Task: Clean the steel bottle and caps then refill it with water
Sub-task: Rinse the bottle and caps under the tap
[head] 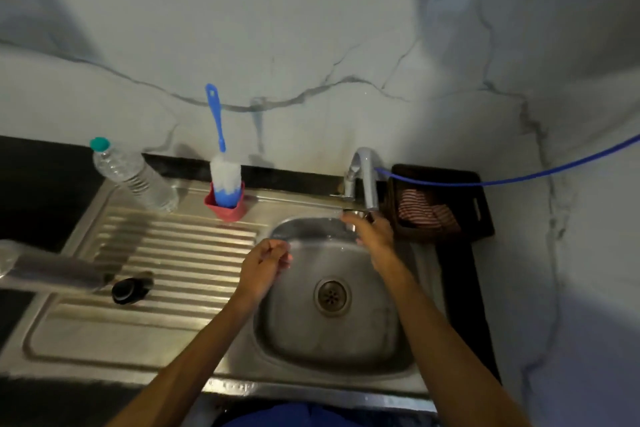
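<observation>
The steel bottle (52, 267) lies on its side at the left of the drainboard, blurred. Beside its mouth rests a black cap (131, 288). My right hand (372, 232) is up under the spout of the tap (367, 177), fingers closed on a small steel cap (354, 212) that shows only partly past my fingertips. My left hand (266, 260) hovers over the left rim of the sink bowl (332, 350) with its fingers curled in and nothing visible in it. Whether water is running I cannot tell.
A blue and white bottle brush (223, 170) stands in a red holder (227, 206) at the back of the drainboard. Left of it stands a clear plastic bottle (133, 175) with a green cap. A dark basket (440, 205) with striped cloth sits right of the tap, under a blue hose (519, 179).
</observation>
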A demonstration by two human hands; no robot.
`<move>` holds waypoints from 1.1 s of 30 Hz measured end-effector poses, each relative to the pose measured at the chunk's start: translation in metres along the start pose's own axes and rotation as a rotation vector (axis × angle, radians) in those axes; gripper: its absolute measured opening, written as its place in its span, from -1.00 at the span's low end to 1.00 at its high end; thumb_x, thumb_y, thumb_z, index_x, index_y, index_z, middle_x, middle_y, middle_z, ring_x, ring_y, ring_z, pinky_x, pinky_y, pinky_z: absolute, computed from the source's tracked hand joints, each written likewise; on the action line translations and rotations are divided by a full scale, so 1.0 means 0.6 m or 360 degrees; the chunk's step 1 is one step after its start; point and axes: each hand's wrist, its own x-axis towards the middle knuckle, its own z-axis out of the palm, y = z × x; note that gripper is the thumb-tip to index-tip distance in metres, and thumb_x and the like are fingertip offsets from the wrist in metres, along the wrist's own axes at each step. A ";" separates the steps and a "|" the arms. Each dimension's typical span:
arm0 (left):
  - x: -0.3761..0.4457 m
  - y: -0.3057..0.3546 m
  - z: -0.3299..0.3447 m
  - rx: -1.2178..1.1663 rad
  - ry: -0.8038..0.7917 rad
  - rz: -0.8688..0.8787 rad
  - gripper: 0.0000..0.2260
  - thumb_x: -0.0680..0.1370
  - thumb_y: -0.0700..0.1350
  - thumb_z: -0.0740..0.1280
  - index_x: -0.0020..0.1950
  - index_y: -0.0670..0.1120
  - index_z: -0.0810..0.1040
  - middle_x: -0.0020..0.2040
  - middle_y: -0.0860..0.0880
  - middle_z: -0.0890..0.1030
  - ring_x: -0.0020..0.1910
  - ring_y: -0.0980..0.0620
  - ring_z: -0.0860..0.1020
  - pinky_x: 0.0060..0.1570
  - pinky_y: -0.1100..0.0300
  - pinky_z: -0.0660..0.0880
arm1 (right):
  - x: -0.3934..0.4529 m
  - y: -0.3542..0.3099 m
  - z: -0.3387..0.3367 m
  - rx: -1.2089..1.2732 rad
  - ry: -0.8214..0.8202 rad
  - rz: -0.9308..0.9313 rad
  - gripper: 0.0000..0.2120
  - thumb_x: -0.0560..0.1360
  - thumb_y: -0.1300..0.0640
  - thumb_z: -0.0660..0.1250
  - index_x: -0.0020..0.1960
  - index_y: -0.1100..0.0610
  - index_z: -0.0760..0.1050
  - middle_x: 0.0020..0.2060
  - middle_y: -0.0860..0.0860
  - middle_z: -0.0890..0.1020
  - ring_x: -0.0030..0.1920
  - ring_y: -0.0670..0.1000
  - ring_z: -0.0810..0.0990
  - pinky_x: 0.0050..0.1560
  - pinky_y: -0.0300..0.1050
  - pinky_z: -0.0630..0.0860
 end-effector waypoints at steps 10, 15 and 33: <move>-0.013 -0.026 0.053 0.0119 0.0046 -0.0120 -0.86 0.68 -0.13 0.34 0.08 -0.13 0.69 -0.11 -0.08 0.72 -0.12 -0.04 0.65 -0.06 0.11 0.55 | 0.037 0.008 0.001 0.1033 -0.0343 0.0798 -0.41 0.56 -0.30 0.24 0.17 0.24 0.55 -0.26 0.14 0.60 -0.45 -0.01 0.53 -0.55 -0.27 0.43; -0.035 -0.020 0.068 0.0038 0.0077 -0.0174 -0.86 0.68 -0.16 0.32 0.08 -0.16 0.66 -0.10 -0.12 0.70 -0.17 -0.02 0.62 -0.11 0.12 0.51 | 0.040 0.065 -0.027 0.1767 -0.0669 0.0864 -0.35 0.58 -0.30 0.14 0.17 0.32 0.47 -0.25 0.16 0.59 -0.43 0.00 0.53 -0.57 -0.24 0.41; -0.041 -0.014 0.050 -0.0045 0.0061 -0.0338 -0.83 0.66 -0.12 0.33 0.11 -0.16 0.67 -0.13 -0.09 0.72 -0.18 -0.04 0.63 -0.11 0.10 0.51 | -0.006 -0.002 0.004 0.1397 -0.0431 0.0606 -0.58 0.51 0.15 0.49 0.32 0.23 0.52 0.24 0.28 0.60 0.26 0.31 0.57 0.09 0.31 0.63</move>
